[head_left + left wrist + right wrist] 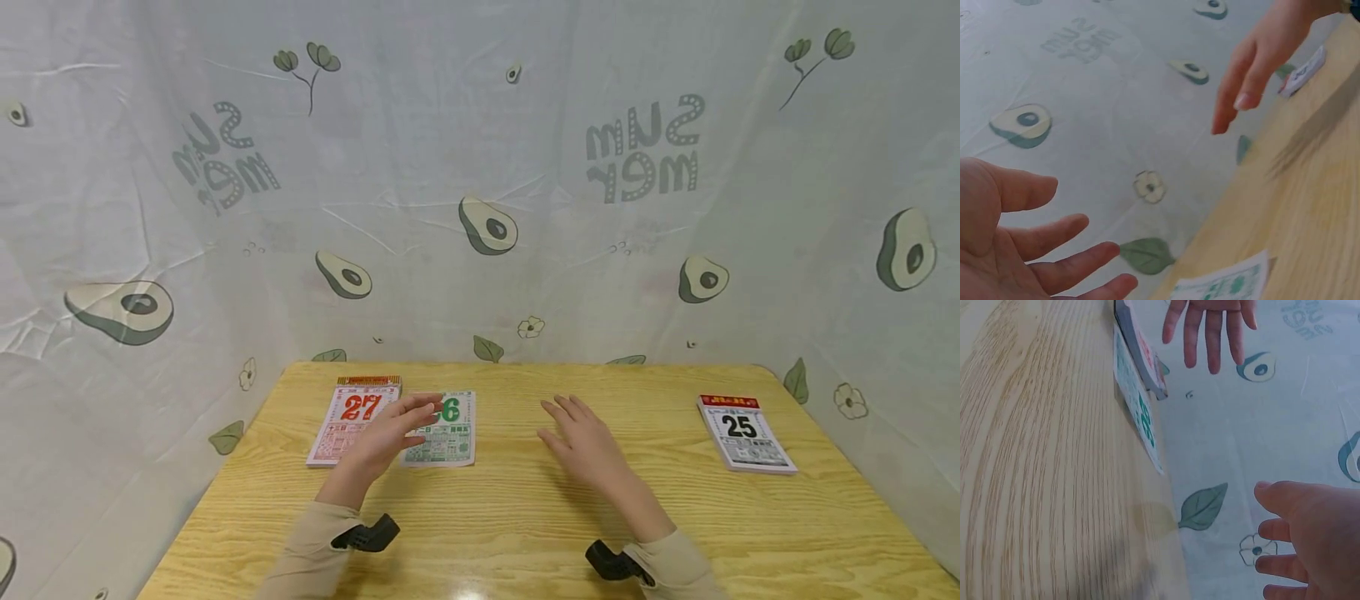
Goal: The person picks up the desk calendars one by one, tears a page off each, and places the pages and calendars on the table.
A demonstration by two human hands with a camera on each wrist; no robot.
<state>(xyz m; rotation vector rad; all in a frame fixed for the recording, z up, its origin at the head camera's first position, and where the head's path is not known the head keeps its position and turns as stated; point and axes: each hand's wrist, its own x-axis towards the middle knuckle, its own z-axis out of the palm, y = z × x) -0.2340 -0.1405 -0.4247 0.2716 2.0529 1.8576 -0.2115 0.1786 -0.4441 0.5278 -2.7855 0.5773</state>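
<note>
My left hand hovers above the table with fingers spread loosely, holding nothing. Behind it in the head view lie a tear-off calendar showing a red 27 and a loose calendar sheet with a green 26, partly covered by my fingers. The sheet lies flat beside the thick calendar pad in the right wrist view. My right hand, also off the table, has relaxed fingers and nothing in it. Farther right sits a smaller tear-off calendar with a black 25 and a red header.
A wood-grain table carries the calendars. Around its back and sides hangs a pale curtain printed with avocados, leaves and flowers. Each wrist wears a black strap mount.
</note>
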